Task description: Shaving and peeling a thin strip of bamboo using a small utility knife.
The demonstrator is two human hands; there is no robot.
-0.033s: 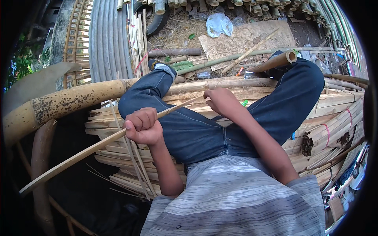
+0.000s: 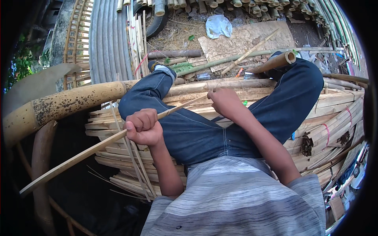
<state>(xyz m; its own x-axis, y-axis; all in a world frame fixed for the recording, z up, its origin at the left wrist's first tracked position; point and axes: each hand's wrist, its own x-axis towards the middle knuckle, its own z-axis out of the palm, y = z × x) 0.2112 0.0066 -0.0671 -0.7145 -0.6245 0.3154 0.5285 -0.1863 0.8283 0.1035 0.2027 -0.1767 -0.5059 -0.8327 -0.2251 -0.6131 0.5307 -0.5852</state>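
Note:
My left hand [image 2: 143,126] is closed around a long, flat bamboo strip [image 2: 78,157], near its middle. The strip slants from the lower left up across my lap to my right hand [image 2: 224,102], which is closed on its far end above my right thigh. Whether the right hand also holds a tool is hidden by the fingers. I sit in blue jeans [image 2: 197,133] and a grey striped shirt on a pile of split bamboo slats [image 2: 334,122]. A few thin slivers [image 2: 134,161] hang down beneath my left hand.
A thick speckled bamboo pole [image 2: 71,104] curves along the left. Ahead lie a plywood board [image 2: 244,39], a crumpled plastic bag [image 2: 218,25], a cut bamboo tube [image 2: 275,63], a corrugated metal sheet [image 2: 106,39] and several round poles on straw-strewn ground.

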